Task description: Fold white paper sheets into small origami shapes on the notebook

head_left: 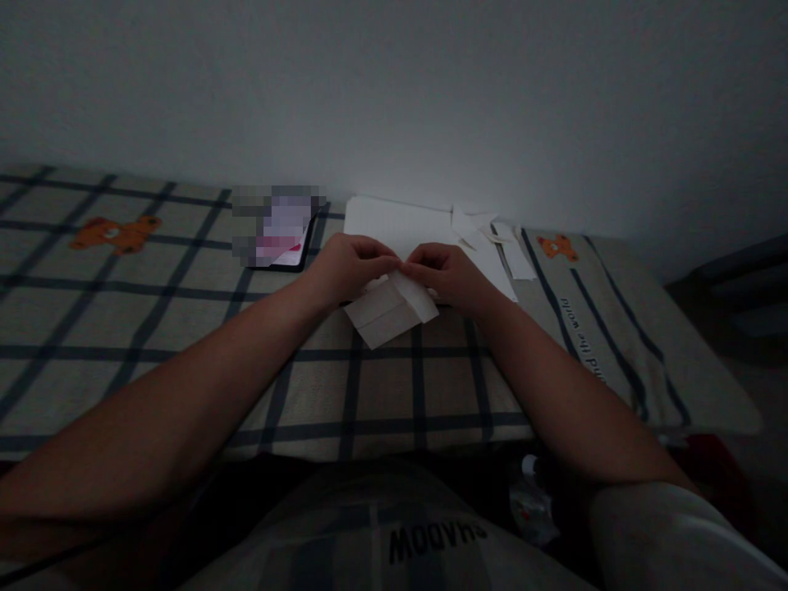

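Note:
A folded white paper piece [392,310] lies on the checked bedsheet [185,328] in front of me. My left hand [348,267] pinches its upper edge from the left. From the right, my right hand [446,272] pinches the same edge, and the fingertips of both hands meet at the top of the fold. Behind my hands lies a stack of white sheets [400,226].
A tablet [280,230] with a lit screen lies left of the white sheets. Folded paper shapes [471,226] and a paper strip [515,254] rest to the right. A white wall [394,90] runs behind the bed. A plastic bottle [529,492] lies at my right knee.

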Demonstrator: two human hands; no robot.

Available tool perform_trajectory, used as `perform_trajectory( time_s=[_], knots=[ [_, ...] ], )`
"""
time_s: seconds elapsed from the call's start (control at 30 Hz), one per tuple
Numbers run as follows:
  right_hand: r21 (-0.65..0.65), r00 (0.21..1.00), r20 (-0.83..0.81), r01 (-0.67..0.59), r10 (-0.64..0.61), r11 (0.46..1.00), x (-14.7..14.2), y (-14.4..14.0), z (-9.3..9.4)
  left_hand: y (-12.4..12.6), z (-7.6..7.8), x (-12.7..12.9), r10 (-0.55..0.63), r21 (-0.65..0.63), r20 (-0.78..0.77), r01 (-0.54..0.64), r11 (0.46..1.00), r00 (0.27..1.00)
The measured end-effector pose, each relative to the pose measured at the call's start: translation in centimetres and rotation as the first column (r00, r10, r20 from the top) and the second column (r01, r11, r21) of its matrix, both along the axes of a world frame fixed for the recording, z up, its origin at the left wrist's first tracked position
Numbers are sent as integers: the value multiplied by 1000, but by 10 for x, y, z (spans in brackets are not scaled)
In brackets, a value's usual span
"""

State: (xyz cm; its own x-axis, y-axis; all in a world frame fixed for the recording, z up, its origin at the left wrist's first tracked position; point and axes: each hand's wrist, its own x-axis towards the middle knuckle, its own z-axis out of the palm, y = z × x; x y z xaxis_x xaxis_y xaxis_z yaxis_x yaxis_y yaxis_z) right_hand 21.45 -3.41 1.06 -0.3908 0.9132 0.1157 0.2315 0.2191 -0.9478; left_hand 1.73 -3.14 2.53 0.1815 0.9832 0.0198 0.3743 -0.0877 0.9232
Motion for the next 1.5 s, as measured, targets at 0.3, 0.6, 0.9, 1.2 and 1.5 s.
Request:
perform_trajectory(
  time_s=[0.3,0.6,0.9,1.2,1.5],
  knots=[
    [11,998,-14,65,-65,998,4,4,0,3,7,-4,46,24,-4,-45,999,999],
    [-20,996,-69,55,-56,998,7,7,-2,6,2,-5,46,16,183,-50,999,982],
    [-34,986,-143,83,-87,996,6,8,-7,3,4,-1,-10,-85,126,20,996,992],
    [-31,989,-130,62,-65,998,4,10,-9,2,0,-4,-36,39,-78,39,999,996],
    [-63,980,-144,131,-139,989,4,12,-9,4,-3,-3,-29,12,-49,29,999,998]
  ],
)
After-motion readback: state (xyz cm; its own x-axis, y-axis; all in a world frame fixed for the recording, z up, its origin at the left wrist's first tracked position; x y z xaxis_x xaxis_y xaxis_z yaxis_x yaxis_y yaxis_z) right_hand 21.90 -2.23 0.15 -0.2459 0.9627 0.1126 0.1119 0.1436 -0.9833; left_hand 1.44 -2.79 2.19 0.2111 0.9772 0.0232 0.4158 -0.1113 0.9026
